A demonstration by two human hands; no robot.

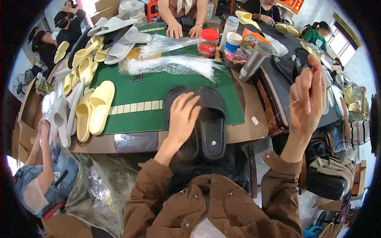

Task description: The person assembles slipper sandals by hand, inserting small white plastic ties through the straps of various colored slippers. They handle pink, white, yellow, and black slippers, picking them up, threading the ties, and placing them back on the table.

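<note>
A pair of black slippers (214,129) lies side by side at the table's front edge, directly before me. My left hand (183,118) rests over the left slipper and the gap between the two, fingers stretched and slightly apart. Off to the right, my right hand (307,93) is raised well away from the slippers. Its fingers are drawn together, and a faint thin line shows beside them; what they hold is not clear. Beyond the slippers lies a bundle of thin white plastic strands (174,66) on clear wrapping.
Yellow slippers (102,107) and grey slippers (119,51) crowd the table's left side. A red-lidded jar (208,43), a white-and-blue cup (233,42) and a steel flask (256,61) stand at the back right. A co-worker's hands (174,29) rest across the table; another person's arm reaches in at left.
</note>
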